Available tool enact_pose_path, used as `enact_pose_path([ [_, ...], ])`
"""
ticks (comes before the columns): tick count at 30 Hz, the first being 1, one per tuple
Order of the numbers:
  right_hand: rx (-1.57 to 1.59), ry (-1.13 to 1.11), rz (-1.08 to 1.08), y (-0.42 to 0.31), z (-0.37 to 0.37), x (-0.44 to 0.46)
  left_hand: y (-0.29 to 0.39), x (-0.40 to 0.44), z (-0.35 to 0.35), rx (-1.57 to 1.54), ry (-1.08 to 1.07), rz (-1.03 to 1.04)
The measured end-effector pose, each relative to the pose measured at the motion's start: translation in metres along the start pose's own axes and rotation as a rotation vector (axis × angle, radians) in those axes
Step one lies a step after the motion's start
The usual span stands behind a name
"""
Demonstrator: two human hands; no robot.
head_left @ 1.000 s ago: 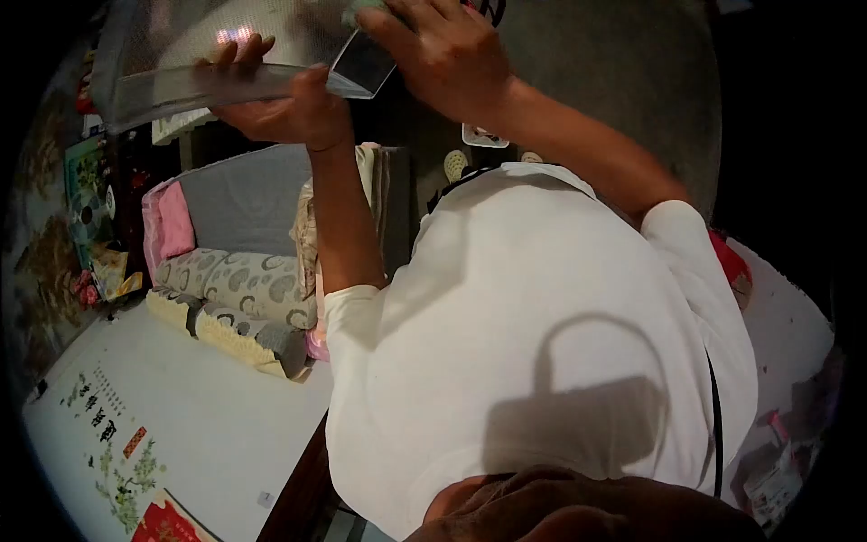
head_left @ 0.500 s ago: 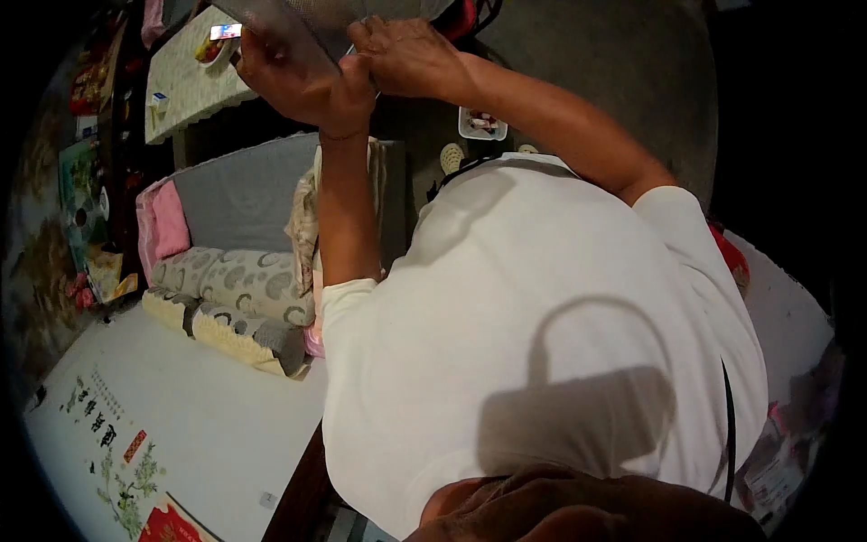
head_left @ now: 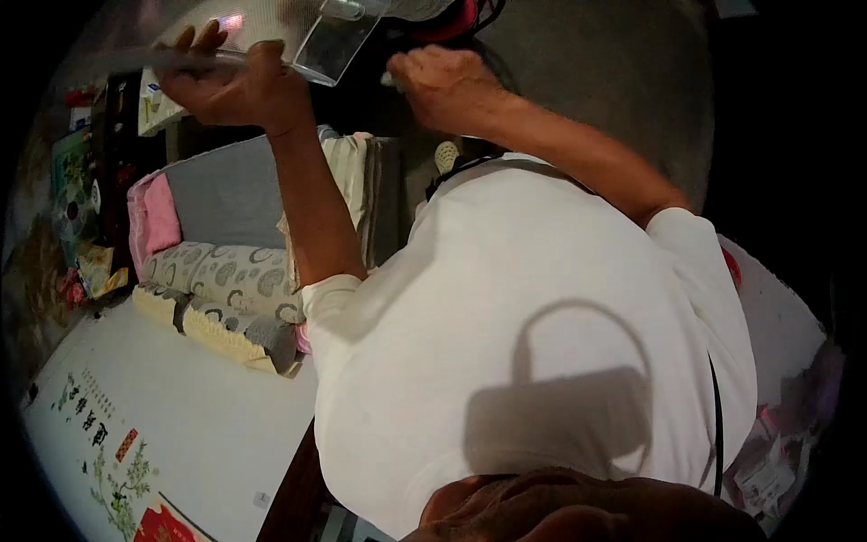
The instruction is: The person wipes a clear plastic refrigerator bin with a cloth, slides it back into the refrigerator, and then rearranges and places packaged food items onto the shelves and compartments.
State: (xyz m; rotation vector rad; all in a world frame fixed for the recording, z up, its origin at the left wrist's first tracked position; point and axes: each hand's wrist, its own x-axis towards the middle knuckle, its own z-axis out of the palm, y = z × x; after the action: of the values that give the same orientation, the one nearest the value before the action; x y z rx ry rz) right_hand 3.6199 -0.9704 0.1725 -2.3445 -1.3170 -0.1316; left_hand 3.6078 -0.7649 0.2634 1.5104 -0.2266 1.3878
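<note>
At the upper left, my left hand grips a clear, finely ribbed plastic panel, with the thumb on the near side and fingers spread beneath. A clear, squared plastic part with a rounded piece at its top shows at the panel's right end. My right hand is apart from the panel, to its right, with its fingers curled in. A small pale bit shows at its fingertips, too blurred to name.
A grey sofa with patterned rolled cushions and a pink cloth stands at left. Below is a white surface with printed plants and writing. A shoe shows below my waist.
My hands have separated: the left has moved left with the panel, which has turned and shows more of itself. The right has come off it, lower and to the right.
</note>
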Motion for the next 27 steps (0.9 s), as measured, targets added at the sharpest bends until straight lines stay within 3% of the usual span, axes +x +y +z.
enact_pose_path([
  [2,-0.041,0.475,-0.215,0.002,-0.028,0.012,-0.007,-0.005,-0.002,0.061,-0.029,0.02],
  [6,-0.095,0.595,-0.378,0.004,-0.052,0.053,-0.009,-0.021,0.005,0.053,-0.01,-0.014],
  [8,-0.124,0.521,-0.393,0.009,-0.04,0.071,-0.004,-0.023,0.011,0.082,-0.02,-0.037],
  [10,-0.148,0.441,-0.408,0.009,-0.025,0.071,-0.002,-0.026,0.015,0.076,-0.076,0.103],
  [12,-0.362,0.113,-0.289,0.0,-0.015,0.066,-0.004,-0.033,0.013,0.06,-0.063,0.073],
  [16,-0.393,0.182,-0.303,0.005,-0.011,0.049,-0.004,-0.047,0.012,-0.043,0.004,-0.083],
  [22,-0.261,-0.007,-0.227,0.001,-0.024,0.024,-0.001,-0.056,0.014,-0.135,0.014,-0.13],
  [27,-0.15,0.17,-0.176,0.01,-0.023,-0.006,-0.002,-0.054,0.01,-0.053,-0.004,-0.119],
])
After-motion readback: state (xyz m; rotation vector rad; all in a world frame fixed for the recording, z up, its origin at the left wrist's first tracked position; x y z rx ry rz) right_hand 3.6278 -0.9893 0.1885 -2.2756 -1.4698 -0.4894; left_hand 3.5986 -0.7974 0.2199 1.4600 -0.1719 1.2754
